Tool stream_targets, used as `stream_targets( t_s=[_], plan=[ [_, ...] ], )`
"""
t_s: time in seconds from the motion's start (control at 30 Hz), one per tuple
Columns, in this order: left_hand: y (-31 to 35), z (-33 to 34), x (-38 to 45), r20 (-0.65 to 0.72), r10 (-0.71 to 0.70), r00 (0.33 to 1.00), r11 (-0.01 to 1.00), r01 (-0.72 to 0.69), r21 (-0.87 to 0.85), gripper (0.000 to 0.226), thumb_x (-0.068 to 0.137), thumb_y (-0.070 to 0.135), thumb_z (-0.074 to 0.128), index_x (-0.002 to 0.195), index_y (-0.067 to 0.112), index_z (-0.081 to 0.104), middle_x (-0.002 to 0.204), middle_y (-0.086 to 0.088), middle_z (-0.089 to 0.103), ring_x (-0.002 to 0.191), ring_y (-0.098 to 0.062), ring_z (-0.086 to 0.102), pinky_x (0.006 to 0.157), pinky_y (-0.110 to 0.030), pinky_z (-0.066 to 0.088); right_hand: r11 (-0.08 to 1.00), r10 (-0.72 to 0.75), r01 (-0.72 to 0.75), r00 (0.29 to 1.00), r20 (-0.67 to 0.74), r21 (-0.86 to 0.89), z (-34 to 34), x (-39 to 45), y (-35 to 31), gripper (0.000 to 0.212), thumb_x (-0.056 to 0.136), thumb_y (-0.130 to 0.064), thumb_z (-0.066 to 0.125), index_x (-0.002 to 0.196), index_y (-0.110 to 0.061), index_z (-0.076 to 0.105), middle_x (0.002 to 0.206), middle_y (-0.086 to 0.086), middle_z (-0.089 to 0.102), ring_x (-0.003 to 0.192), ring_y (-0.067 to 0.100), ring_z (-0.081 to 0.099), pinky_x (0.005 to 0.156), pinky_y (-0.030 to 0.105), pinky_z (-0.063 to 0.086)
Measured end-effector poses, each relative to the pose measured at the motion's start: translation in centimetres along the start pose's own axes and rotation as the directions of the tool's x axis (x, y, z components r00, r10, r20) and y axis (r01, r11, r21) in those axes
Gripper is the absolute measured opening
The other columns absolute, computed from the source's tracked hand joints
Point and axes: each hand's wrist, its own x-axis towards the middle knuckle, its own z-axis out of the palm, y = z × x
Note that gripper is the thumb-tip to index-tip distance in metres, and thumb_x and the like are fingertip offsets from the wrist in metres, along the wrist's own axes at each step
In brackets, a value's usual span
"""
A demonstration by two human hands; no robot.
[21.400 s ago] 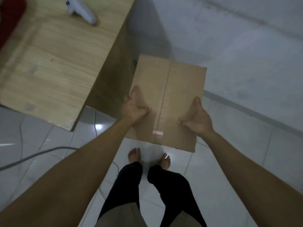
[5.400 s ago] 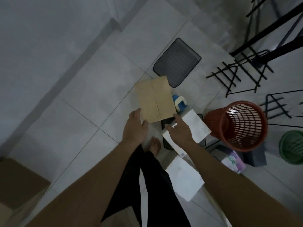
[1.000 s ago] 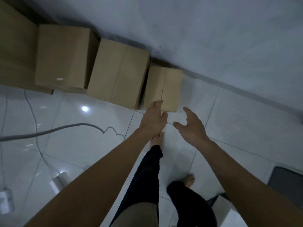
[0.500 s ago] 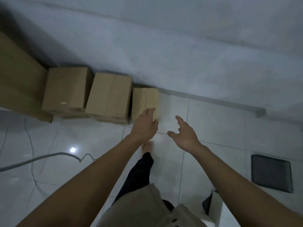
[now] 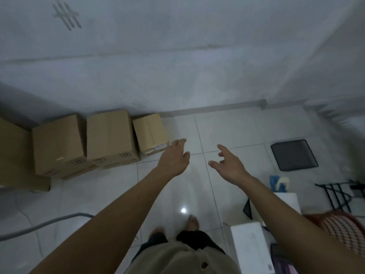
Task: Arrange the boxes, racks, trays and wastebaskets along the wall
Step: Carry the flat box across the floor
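Both hands free, nothing held: my left hand [image 5: 174, 158] hangs with fingers loosely spread just right of the small box [image 5: 150, 133], not touching it; my right hand [image 5: 227, 162] is splayed over bare tile, apart from everything.

3 cardboard boxes sit in a row at the far left against the wall [image 5: 177, 66]: large box [image 5: 57, 144], middle box [image 5: 110, 135], then the small box, slightly skewed. All are matte brown corrugated card with taped seams.

Left to place, on the right: black mesh tray [image 5: 294, 154] flat on the tile, well apart from the wall; black wire rack [image 5: 335, 194] near the right edge; red wastebasket [image 5: 343, 228] with a lattice wall, partly cut off; 2 white boxes [image 5: 250, 248] near my feet.

Handling guesses: the mesh tray looks light and stiff, probably metal, so I'd take it by 2 opposite rims. The wastebasket looks like light plastic; 1 hand on the rim should do. The wire rack has thin bars that could snag, so I'd grip the frame with both hands. The white boxes look smooth, maybe slippery, so I'd clamp the short sides. Their weight can't be judged. The glossy floor tile suggests things will slide easily.
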Motion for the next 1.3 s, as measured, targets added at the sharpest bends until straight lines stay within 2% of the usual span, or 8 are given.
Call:
stream_targets(
  t_s=[0.2, 0.37, 0.5, 0.67, 0.8, 1.03, 1.17, 1.3],
  plan=[
    [1.3, 1.6, -3.6, 0.104, 0.154, 0.983, 0.985, -0.160, 0.056, 0.054, 0.102, 0.029, 0.042, 0.151, 0.013, 0.028, 0.156, -0.011, 0.031, 0.136, -0.031, 0.039, 0.110, -0.044, 0.035, 0.984, 0.146, -0.132, 0.982, -0.116, 0.124, 1.8, -6.8, 3.6, 0.077, 0.090, -0.044, 0.065, 0.154, -0.027, 0.025, 0.145, 0.005, 0.048, 0.125, 0.022, 0.051, 0.101, 0.033, 0.042],
    [0.2, 2.8, -7.8, 0.150, 0.231, 0.961, 0.968, -0.242, 0.061, 0.055, 0.101, 0.029, 0.044, 0.151, 0.013, 0.030, 0.155, -0.009, 0.034, 0.137, -0.030, 0.040, 0.111, -0.042, 0.035, 0.960, 0.222, -0.190, 0.963, -0.150, 0.206, 5.8, -12.9, 5.0, 0.076, 0.091, -0.042, 0.064, 0.154, -0.025, 0.026, 0.144, 0.005, 0.047, 0.124, 0.021, 0.050, 0.092, 0.027, 0.039],
    [0.5, 4.7, -11.1, 0.261, 0.282, 0.923, 0.945, -0.314, 0.088, 0.055, 0.101, 0.030, 0.043, 0.151, 0.013, 0.029, 0.154, -0.011, 0.035, 0.137, -0.029, 0.040, 0.110, -0.040, 0.034, 0.926, 0.300, -0.237, 0.934, -0.192, 0.293, 8.3, -18.0, 6.4, 0.075, 0.091, -0.041, 0.064, 0.154, -0.024, 0.027, 0.144, 0.007, 0.047, 0.125, 0.022, 0.050, 0.096, 0.029, 0.041],
    [3.0, 8.1, -14.7, 0.387, 0.364, 0.847, 0.899, -0.428, 0.091, 0.055, 0.102, 0.031, 0.041, 0.152, 0.015, 0.027, 0.155, -0.010, 0.033, 0.138, -0.027, 0.038, 0.111, -0.038, 0.032, 0.886, 0.394, -0.285, 0.877, -0.274, 0.365, 9.4, -24.8, 9.7, 0.073, 0.090, -0.041, 0.066, 0.152, -0.022, 0.032, 0.141, 0.005, 0.050, 0.125, 0.020, 0.050, 0.093, 0.025, 0.037],
    [6.2, 11.7, -18.3, 0.489, 0.431, 0.758, 0.841, -0.534, 0.085, 0.055, 0.102, 0.032, 0.041, 0.153, 0.016, 0.026, 0.154, -0.010, 0.034, 0.136, -0.028, 0.039, 0.110, -0.038, 0.034, 0.818, 0.524, -0.340, 0.773, -0.358, 0.464, 9.7, -31.4, 13.8, 0.069, 0.088, -0.041, 0.068, 0.148, -0.024, 0.039, 0.135, 0.004, 0.054, 0.119, 0.020, 0.054, 0.100, 0.033, 0.043],
    [10.9, 17.9, -25.5, 0.604, 0.515, 0.608, 0.735, -0.676, 0.055, 0.055, 0.101, 0.032, 0.042, 0.151, 0.014, 0.029, 0.151, -0.011, 0.037, 0.133, -0.029, 0.042, 0.108, -0.038, 0.037, 0.707, 0.667, -0.391, 0.645, -0.372, 0.589, 11.8, -41.3, 20.3, 0.062, 0.092, -0.042, 0.062, 0.147, -0.026, 0.039, 0.135, 0.003, 0.054, 0.109, 0.018, 0.053, 0.083, 0.029, 0.045],
    [13.0, 21.8, -30.5, 0.658, 0.525, 0.541, 0.678, -0.732, 0.061, 0.055, 0.100, 0.031, 0.042, 0.151, 0.013, 0.030, 0.152, -0.011, 0.037, 0.133, -0.030, 0.043, 0.108, -0.042, 0.038, 0.623, 0.742, -0.386, 0.568, -0.356, 0.681, 13.7, -47.1, 23.4, 0.061, 0.093, -0.038, 0.061, 0.148, -0.024, 0.039, 0.135, 0.004, 0.055, 0.115, 0.024, 0.055, 0.095, 0.036, 0.049],
    [14.6, 25.4, -36.2, 0.691, 0.532, 0.489, 0.640, -0.767, 0.050, 0.056, 0.100, 0.031, 0.044, 0.151, 0.012, 0.030, 0.154, -0.010, 0.036, 0.136, -0.029, 0.040, 0.108, -0.039, 0.037, 0.598, 0.761, -0.343, 0.528, -0.378, 0.725, 15.8, -53.1, 26.4, 0.058, 0.095, -0.035, 0.059, 0.147, -0.023, 0.039, 0.140, 0.006, 0.052, 0.118, 0.023, 0.053, 0.085, 0.025, 0.040]
  ],
)
